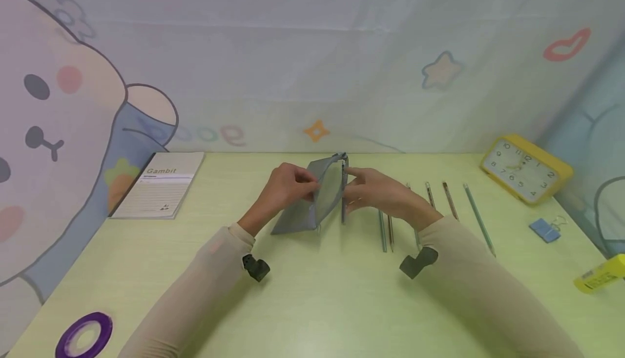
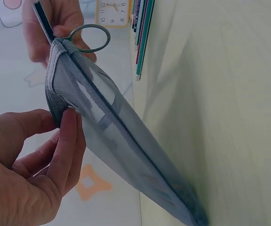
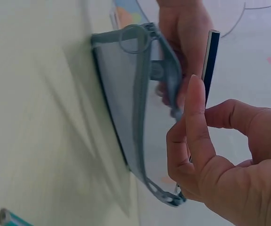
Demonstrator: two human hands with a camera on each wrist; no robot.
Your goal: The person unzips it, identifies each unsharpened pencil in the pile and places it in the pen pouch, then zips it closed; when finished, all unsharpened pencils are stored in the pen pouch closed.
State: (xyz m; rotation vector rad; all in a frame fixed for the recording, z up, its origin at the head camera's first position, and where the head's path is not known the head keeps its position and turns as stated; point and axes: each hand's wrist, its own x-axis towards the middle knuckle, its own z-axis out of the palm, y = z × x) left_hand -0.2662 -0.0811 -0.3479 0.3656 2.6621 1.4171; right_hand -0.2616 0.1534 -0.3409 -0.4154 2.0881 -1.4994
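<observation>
A grey mesh zip pouch [image 1: 298,214] stands propped on the table, its mouth spread toward the right. My left hand [image 1: 288,187] pinches one edge of that mouth between thumb and fingers. At the opening, my right hand [image 1: 376,190] holds a dark pencil [image 3: 212,52] between thumb and fingertips, roughly upright in the head view. In the left wrist view, a small loop [image 2: 91,37] hangs at the pouch's zip end, and pale and coloured shapes show through the mesh. Several pencils [image 1: 476,211] lie on the table, some partly hidden under my right forearm.
A notepad [image 1: 158,187] lies at the back left, and a purple tape roll [image 1: 104,328] at the front left. On the right are a yellow clock [image 1: 527,171], a blue binder clip [image 1: 544,230] and a yellow box-like item [image 1: 600,275]. A printed cloth [image 1: 273,65] hangs behind the table.
</observation>
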